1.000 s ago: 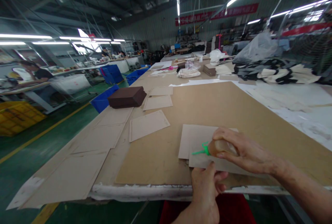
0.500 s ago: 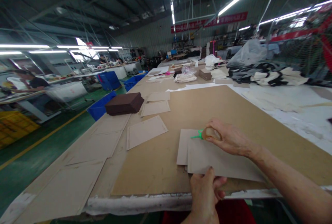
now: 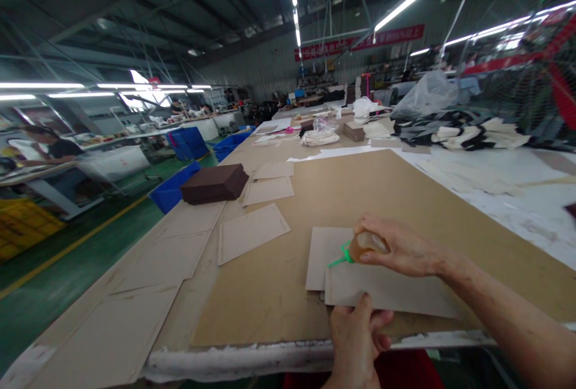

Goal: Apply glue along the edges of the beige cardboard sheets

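Observation:
My right hand (image 3: 396,245) is wrapped round a glue bottle (image 3: 366,246) that has a green nozzle and amber contents. The bottle lies tilted, its tip close to the left edge of a greyish-beige panel (image 3: 396,290); I cannot tell whether it touches. The near edge of that panel is pinched by my left hand (image 3: 357,329), thumb on top. Another panel (image 3: 317,257) sticks out from beneath it on the left.
More beige panels (image 3: 252,233) lie spread over the table's left side. Beyond them sits a dark brown stack (image 3: 213,183). A brown board (image 3: 342,191) covers the worktop. Dark and cream fabric scraps (image 3: 463,131) lie at the back right, and a blue bin (image 3: 173,185) stands beside the table.
My right hand has moved slightly nearer, and the green nozzle tip has shifted down along the panel's left edge. My left hand keeps its hold.

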`<action>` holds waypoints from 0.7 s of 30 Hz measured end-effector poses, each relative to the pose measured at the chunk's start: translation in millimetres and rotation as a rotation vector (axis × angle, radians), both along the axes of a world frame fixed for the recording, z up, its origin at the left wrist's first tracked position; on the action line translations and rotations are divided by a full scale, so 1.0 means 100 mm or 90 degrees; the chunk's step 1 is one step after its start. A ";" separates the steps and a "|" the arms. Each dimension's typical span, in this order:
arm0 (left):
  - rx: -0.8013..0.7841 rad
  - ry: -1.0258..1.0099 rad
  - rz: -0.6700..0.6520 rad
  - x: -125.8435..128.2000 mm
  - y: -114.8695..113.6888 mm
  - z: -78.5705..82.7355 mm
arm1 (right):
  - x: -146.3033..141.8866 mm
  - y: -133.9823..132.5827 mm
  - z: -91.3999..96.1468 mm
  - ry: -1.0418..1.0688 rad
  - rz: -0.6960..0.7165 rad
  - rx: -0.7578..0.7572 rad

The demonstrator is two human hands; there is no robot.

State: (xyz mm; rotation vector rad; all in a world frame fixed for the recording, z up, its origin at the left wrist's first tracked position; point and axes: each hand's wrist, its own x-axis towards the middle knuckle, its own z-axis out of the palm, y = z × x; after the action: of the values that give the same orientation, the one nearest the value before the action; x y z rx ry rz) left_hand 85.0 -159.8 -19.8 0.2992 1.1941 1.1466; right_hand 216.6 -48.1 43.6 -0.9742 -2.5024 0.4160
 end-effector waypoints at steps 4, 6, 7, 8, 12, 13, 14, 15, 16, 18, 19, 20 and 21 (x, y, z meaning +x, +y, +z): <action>0.000 0.013 0.001 0.01 0.00 -0.01 | -0.01 0.09 -0.04 0.018 -0.043 0.001; -0.004 0.017 -0.002 0.01 0.00 -0.01 | -0.02 0.16 -0.08 0.026 -0.068 0.017; -0.004 0.016 -0.004 0.01 0.00 -0.01 | -0.03 0.18 -0.09 0.028 -0.074 0.022; -0.004 0.012 -0.006 0.00 0.00 -0.01 | -0.03 0.19 -0.09 0.028 -0.074 0.023; 0.001 -0.001 -0.006 0.00 0.00 -0.01 | 0.03 0.12 -0.05 0.014 -0.031 0.003; 0.002 -0.001 -0.006 0.00 0.00 -0.01 | 0.05 0.11 -0.03 0.011 -0.024 -0.001; 0.002 0.002 -0.006 0.00 -0.01 -0.01 | 0.07 0.11 -0.02 0.009 -0.023 -0.001; 0.004 0.005 -0.005 0.00 -0.01 -0.01 | 0.08 0.12 0.00 0.008 -0.029 0.002; 0.005 0.009 -0.005 0.00 -0.01 -0.01 | 0.09 0.14 0.01 0.009 -0.040 0.008; 0.003 0.020 -0.002 0.00 -0.01 -0.01 | 0.08 0.20 0.01 0.008 -0.062 0.025; 0.002 0.024 0.000 0.00 0.00 -0.01 | 0.07 0.23 0.01 0.006 -0.070 0.033; -0.001 0.028 0.000 0.00 0.00 -0.01 | 0.04 0.26 0.01 0.002 -0.074 0.041; -0.006 0.030 -0.002 0.01 0.00 -0.01 | 0.02 0.29 0.02 -0.003 -0.075 0.046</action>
State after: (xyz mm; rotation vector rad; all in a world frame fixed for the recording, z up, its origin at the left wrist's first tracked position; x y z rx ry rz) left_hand 85.5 -159.5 -20.4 0.3219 1.2390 1.1367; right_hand 218.7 -19.2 45.1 -1.0868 -2.4312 0.2847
